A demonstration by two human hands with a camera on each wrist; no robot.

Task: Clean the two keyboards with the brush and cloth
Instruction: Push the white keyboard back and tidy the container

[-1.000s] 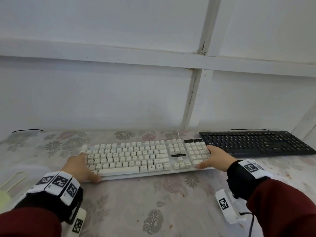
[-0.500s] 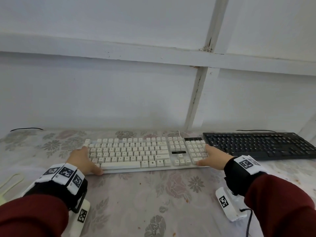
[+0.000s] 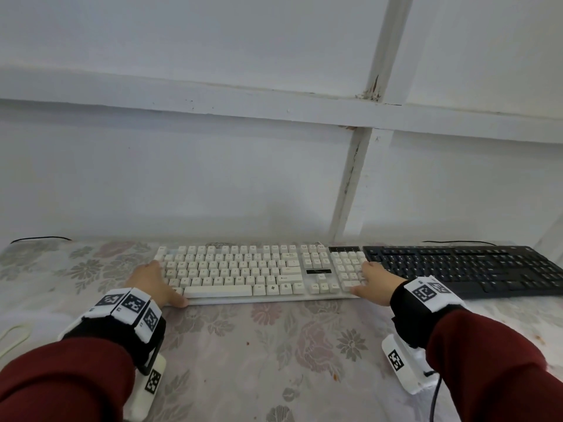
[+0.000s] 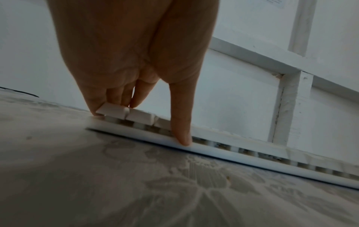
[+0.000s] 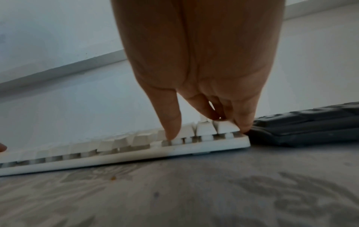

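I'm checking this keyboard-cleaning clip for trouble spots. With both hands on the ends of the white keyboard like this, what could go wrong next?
1. The white keyboard has its right end right beside the black keyboard; sliding it right could knock the two together.
2. The left hand and right hand have fingers resting on keycaps, so gripping there may press or loosen keys.
3. No brush or cloth is in view.

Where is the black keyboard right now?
In the head view, the flat black plastic keyboard lies at the right of the flowered tablecloth, against the wall, right beside the white keyboard's right end.
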